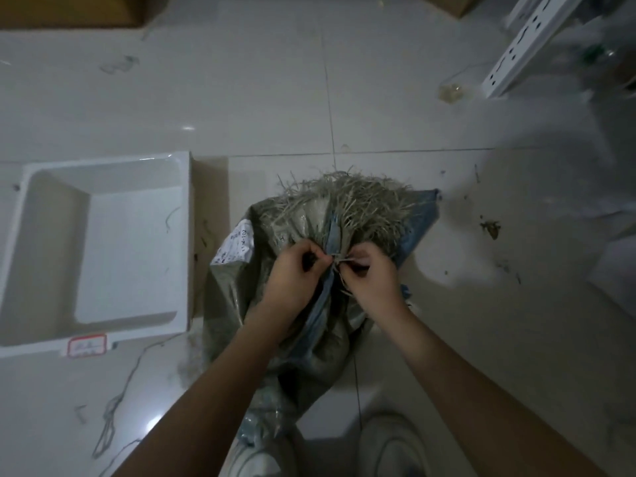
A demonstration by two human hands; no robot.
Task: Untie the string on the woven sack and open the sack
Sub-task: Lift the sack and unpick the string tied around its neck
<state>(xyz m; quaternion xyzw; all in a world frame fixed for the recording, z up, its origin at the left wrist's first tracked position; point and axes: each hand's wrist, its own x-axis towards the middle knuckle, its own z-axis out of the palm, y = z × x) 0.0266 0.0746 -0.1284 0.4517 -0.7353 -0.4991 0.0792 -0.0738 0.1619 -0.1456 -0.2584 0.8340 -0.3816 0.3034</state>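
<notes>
A grey-green woven sack (pixel 234 297) with a blue stripe stands on the tiled floor in front of me. Its neck is gathered, and a frayed fringe (pixel 347 197) fans out above the tie. A pale string (pixel 339 260) is wound around the neck. My left hand (pixel 292 273) pinches the string from the left. My right hand (pixel 370 273) pinches it from the right, fingertips nearly touching. A white printed label (pixel 237 246) sticks to the sack's upper left side. The knot itself is mostly hidden by my fingers.
A white shallow tray (pixel 20 235) with a red-bordered label (pixel 86 345) lies on cardboard to the left. A white perforated metal rail (pixel 526 43) leans at top right. Cardboard boxes (pixel 69 12) sit at the top edge. Debris bits (pixel 490 228) dot the floor to the right. My shoes (pixel 392 449) show below.
</notes>
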